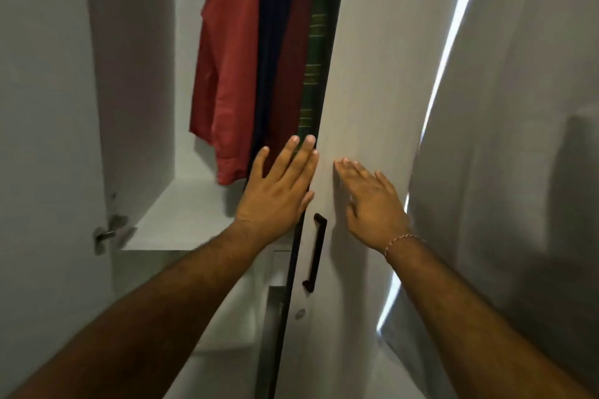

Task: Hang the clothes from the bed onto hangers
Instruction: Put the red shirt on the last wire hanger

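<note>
Your left hand [278,191] is spread flat, fingers straight, at the front edge of the door [363,107]; the fingertips lie over the lower hems of the hanging clothes. Your right hand [372,201] is also flat and open, its palm toward the door face, just above the black handle [316,253]. Neither hand holds anything.

The clothes already hang inside the wardrobe, in the upper compartment above the shelf [181,220]. A red shirt [227,74] is nearest the left wall, then a dark blue piece [275,58], a dark red one [296,74], and a green striped one [316,58] touching the door edge. The hangers and the rail are above the frame, so you cannot check them here. No bed and no loose garment are in view.

These things are light and soft; they fold and slide easily and do not break. If you must move one, it is better to take it at the hanger or the shoulders, not at the hem, because a pull on the hem can slip it off.

The green piece hangs very near the closing edge, so it can be caught by the door. You probably want to push it inward with the left fingers first.
</note>
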